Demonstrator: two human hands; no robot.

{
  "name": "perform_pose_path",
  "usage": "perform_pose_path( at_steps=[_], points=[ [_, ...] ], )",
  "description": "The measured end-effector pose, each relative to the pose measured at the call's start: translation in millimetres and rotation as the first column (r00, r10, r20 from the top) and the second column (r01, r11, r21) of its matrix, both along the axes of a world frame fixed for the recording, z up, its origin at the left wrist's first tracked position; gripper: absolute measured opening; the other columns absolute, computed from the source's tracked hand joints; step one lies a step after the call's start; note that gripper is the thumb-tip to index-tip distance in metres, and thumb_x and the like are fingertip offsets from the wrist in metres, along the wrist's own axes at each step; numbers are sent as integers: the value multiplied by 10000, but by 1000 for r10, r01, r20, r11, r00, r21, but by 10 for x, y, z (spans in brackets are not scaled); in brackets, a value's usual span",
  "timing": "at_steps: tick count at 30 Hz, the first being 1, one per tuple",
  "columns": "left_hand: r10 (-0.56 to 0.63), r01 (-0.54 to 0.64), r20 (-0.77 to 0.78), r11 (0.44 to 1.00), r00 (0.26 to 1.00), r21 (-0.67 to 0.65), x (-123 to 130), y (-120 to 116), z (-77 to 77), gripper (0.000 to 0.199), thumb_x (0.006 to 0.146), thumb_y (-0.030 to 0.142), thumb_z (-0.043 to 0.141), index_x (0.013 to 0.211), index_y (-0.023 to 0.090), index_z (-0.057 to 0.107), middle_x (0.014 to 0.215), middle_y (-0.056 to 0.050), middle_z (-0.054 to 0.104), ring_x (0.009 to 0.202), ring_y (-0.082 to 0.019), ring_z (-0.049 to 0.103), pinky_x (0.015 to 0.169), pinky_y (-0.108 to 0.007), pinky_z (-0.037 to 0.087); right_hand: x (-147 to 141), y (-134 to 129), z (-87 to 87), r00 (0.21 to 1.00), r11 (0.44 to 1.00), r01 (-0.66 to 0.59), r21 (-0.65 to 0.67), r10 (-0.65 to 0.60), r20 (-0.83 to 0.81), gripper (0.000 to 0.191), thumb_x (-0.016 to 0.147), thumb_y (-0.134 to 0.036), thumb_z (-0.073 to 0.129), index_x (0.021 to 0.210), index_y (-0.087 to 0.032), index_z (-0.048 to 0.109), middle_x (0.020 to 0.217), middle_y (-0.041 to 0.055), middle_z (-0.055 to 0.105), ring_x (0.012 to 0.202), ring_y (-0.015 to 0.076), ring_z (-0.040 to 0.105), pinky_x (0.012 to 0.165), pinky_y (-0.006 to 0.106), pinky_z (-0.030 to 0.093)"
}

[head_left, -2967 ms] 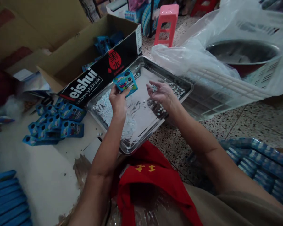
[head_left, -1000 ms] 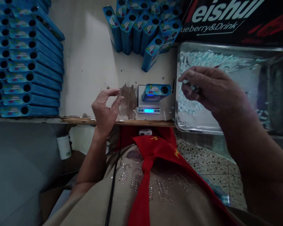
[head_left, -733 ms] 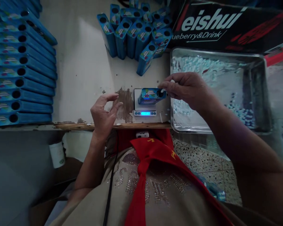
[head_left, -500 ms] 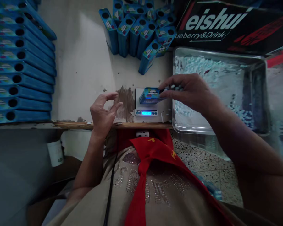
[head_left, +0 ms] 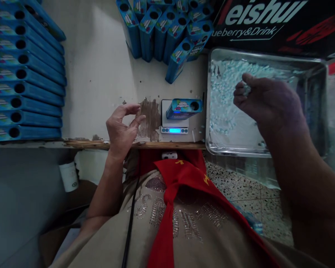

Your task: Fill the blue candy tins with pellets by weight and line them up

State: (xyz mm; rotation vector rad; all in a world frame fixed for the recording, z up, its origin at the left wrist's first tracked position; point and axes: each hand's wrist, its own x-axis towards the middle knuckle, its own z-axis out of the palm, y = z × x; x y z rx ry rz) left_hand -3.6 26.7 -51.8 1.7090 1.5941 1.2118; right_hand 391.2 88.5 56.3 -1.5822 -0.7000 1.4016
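A small blue box (head_left: 184,108) with a dark round hole in its top stands on a digital scale (head_left: 164,121), whose display glows blue. My left hand (head_left: 123,128) rests at the table edge left of the scale, thumb and fingers apart with nothing between them. Over the metal tray (head_left: 238,150), my right hand (head_left: 270,98) is curled round a few pale blue candies (head_left: 247,89). More loose candies (head_left: 226,85) are spread across the left and far parts of the tray. The reading on the scale is too blurred to make out.
Several blue boxes (head_left: 25,89) form rows at the left of the table (head_left: 97,74). Another group of blue boxes (head_left: 162,33) stands behind the scale. A black carton (head_left: 257,29) is behind the tray. A white cup (head_left: 68,176) is below the table at left.
My right hand has moved right, from the box's hole to above the tray. The box stays on the scale, now untouched. My left hand keeps about the same pose.
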Motion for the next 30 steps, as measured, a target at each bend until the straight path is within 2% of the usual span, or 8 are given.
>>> perform_pose_path(
  at_steps=[2,5,8,11,18,21,26,30],
  points=[
    [-10,10,24,1000,1000,8,22,13,16,294,972,239,964,1225,251,815,1178,-44,860,1069,-237,853,1069,-401,732,141,-52,-96,1000,997,24,-80,-25,-15,301,1027,8,633,849,-233,605,817,8,553,636,95,439,603,254,403],
    [-30,30,30,1000,999,-9,94,34,63,294,976,252,963,1232,257,820,1184,-52,861,1070,-240,852,1068,-410,737,186,-183,-197,997,992,-48,-115,41,-67,221,1039,-40,672,930,-231,690,841,22,597,633,102,410,573,281,355],
    [-54,55,13,998,998,-18,185,36,141,301,975,254,965,1237,260,817,1190,-52,856,1075,-239,847,1076,-411,733,80,-266,-222,987,987,-147,-71,141,-78,111,1082,-222,818,1006,-226,738,791,9,607,611,106,378,539,291,286],
    [-58,58,-8,998,998,-15,241,13,218,307,980,257,963,1248,261,815,1200,-49,849,1087,-235,845,1087,-402,724,-107,-275,-157,968,970,-242,25,243,-66,249,1077,-387,906,974,-220,753,706,-14,556,591,98,356,529,287,255],
    [-80,80,-15,997,997,1,236,-28,288,348,1024,388,957,1309,256,807,1243,-65,848,1124,-244,846,1108,-403,713,-516,-186,135,917,918,-385,90,392,-73,98,1047,-111,761,994,-175,812,859,30,664,760,110,577,647,209,474],
    [-103,103,-20,995,995,6,255,-28,282,419,1013,458,975,1335,258,797,1274,-76,845,1151,-252,842,1129,-412,707,-584,-144,167,859,849,-506,153,512,2,98,1035,-147,742,1014,-196,824,794,18,648,693,126,529,599,236,431],
    [-155,155,0,988,988,2,275,-37,251,513,1019,611,942,1361,258,794,1305,-97,842,1192,-269,839,1148,-438,703,-659,-131,175,697,680,-710,185,641,320,159,1041,-406,866,1045,-246,865,737,0,616,691,163,534,608,286,410],
    [-158,158,26,987,987,14,224,-46,215,535,1037,666,903,1364,256,801,1310,-108,845,1202,-276,840,1166,-454,695,-677,-132,147,623,644,-747,164,593,510,179,1004,-440,891,1072,-275,887,807,16,687,758,204,610,680,332,455]
  ],
)
